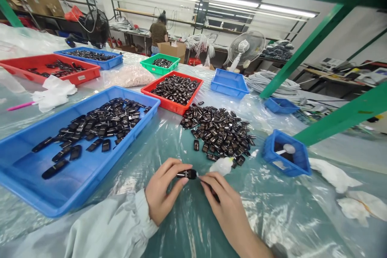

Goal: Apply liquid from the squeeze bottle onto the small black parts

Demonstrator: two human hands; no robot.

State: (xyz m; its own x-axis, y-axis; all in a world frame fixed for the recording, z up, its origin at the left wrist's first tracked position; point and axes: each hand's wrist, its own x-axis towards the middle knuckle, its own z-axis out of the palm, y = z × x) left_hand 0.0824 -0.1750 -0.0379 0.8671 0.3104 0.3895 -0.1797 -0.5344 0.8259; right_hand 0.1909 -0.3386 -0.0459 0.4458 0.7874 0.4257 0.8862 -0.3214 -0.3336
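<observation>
My left hand (168, 187) pinches a small black plastic casing (188, 174) between thumb and fingers, held level above the green table cover. At the casing's right end my right hand (222, 197) has its fingertips closed together. A tiny pale bit shows at that end, too small to name. Something dark is partly visible under the curled fingers of the right hand. Just beyond it lies a translucent squeeze bottle (222, 165) with a yellowish tip. Behind the bottle spreads a loose pile of similar black casings (219, 131).
On the left is a large blue tray (22, 151) of black casings. Red trays (169, 107) (90, 74) and a green tray (148, 66) stand farther back. A small blue bin (286, 165) with a white spoon-like item is right, beside a green post (341, 115). A person (158, 34) works behind.
</observation>
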